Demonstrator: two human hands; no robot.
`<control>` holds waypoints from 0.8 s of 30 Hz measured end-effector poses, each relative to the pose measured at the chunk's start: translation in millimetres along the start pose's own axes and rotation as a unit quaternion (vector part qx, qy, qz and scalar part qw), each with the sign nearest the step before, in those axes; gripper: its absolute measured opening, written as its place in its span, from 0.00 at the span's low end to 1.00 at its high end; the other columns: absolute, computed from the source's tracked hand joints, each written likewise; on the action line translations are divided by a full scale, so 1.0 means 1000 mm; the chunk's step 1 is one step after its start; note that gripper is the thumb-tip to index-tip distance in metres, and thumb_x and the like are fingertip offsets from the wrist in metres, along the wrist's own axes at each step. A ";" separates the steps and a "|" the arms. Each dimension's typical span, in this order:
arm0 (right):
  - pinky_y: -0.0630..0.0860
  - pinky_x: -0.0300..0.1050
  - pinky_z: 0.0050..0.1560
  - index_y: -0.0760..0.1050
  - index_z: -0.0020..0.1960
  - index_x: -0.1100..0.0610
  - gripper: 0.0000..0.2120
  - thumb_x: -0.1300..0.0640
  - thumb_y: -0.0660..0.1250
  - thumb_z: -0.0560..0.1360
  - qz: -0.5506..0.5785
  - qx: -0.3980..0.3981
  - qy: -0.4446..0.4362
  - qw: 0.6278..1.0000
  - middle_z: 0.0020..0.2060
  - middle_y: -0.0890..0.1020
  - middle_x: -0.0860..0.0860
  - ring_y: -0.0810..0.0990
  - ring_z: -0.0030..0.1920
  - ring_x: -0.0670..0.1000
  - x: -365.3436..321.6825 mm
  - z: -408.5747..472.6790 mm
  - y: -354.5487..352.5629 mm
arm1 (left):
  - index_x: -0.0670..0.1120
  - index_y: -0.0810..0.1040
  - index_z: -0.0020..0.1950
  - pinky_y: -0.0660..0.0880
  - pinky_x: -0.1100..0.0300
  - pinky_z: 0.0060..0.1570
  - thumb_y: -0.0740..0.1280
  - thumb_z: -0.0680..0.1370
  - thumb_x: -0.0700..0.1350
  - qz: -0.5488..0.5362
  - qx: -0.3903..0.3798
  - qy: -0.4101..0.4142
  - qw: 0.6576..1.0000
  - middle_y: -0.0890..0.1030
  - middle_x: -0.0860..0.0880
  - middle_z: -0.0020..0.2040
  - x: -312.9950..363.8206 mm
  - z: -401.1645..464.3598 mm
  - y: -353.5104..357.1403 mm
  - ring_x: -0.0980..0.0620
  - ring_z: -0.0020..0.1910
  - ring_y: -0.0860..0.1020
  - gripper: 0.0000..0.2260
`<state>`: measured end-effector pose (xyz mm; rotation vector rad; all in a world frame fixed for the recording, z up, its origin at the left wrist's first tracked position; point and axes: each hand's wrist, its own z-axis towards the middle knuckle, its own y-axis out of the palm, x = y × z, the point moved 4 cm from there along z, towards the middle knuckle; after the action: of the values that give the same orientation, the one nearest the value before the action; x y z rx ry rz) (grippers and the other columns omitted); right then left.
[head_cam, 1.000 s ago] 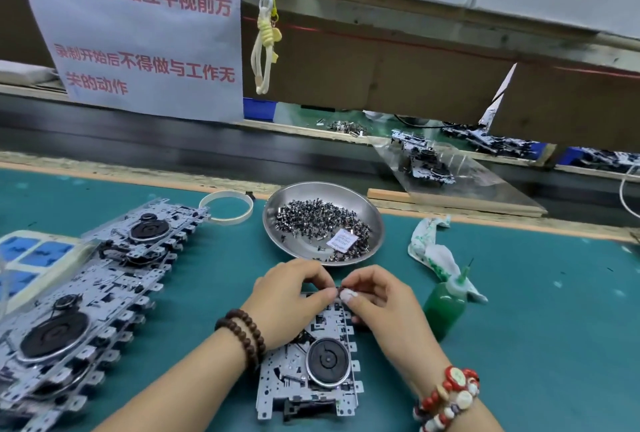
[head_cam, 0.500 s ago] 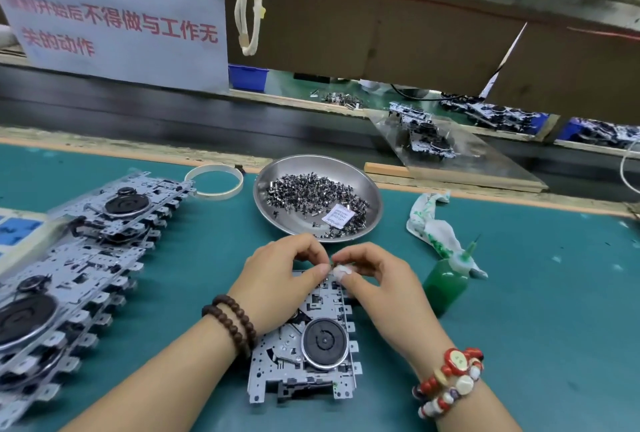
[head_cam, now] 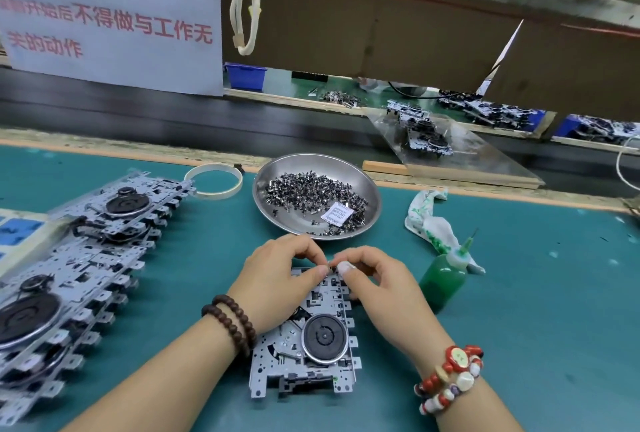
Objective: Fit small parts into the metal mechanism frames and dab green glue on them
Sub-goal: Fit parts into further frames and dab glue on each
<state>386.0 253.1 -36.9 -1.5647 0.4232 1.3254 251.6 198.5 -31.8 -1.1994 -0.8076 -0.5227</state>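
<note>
A metal mechanism frame [head_cam: 304, 355] with a black round wheel lies flat on the teal mat in front of me. Over its far edge, my left hand [head_cam: 277, 279] and my right hand [head_cam: 377, 282] meet fingertip to fingertip and pinch a tiny metal part [head_cam: 329, 263] between them. The part is mostly hidden by the fingers. A steel dish [head_cam: 367, 185] of several small dark parts stands just beyond the hands. A green glue bottle [head_cam: 441, 279] stands upright to the right of my right hand.
A long stack of metal frames [head_cam: 69, 275] runs along the left side of the mat. A white tape ring [head_cam: 213, 180] lies left of the dish. A glue-stained rag [head_cam: 433, 223] lies behind the bottle. A dark conveyor and a paper sign lie beyond.
Both hands stay over the frame's far edge, fingertips drawn closer together on the small part. The camera has tilted down slightly.
</note>
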 end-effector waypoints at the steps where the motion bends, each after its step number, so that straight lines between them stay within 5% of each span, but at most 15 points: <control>1: 0.74 0.36 0.49 0.78 0.42 0.47 0.05 0.56 0.67 0.75 -0.003 0.007 -0.001 1.000 0.43 0.81 0.45 0.77 0.44 0.38 0.000 0.000 0.001 | 0.59 0.73 0.36 0.69 0.54 0.58 0.68 0.74 0.49 0.001 0.000 0.002 1.000 0.78 0.59 0.44 0.000 0.000 0.000 0.57 0.51 0.74 0.08; 15: 0.75 0.35 0.48 0.79 0.38 0.50 0.05 0.57 0.70 0.72 0.010 0.007 0.022 1.000 0.41 0.84 0.45 0.81 0.44 0.45 0.006 -0.003 0.000 | 0.61 0.72 0.40 0.65 0.54 0.62 0.65 0.76 0.48 0.014 -0.028 0.012 0.999 0.75 0.62 0.47 -0.003 -0.002 0.001 0.60 0.54 0.71 0.08; 24: 0.72 0.34 0.42 0.78 0.37 0.50 0.06 0.56 0.70 0.72 -0.011 0.017 0.006 1.000 0.33 0.81 0.42 0.77 0.37 0.40 0.004 -0.003 0.001 | 0.61 0.71 0.39 0.65 0.54 0.63 0.64 0.76 0.49 0.021 -0.039 0.013 0.999 0.74 0.62 0.47 -0.003 -0.002 0.002 0.61 0.54 0.70 0.08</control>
<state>388.5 251.4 -41.4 -1.5458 0.4337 1.2862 251.4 196.6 -35.8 -1.2758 -0.7446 -0.5373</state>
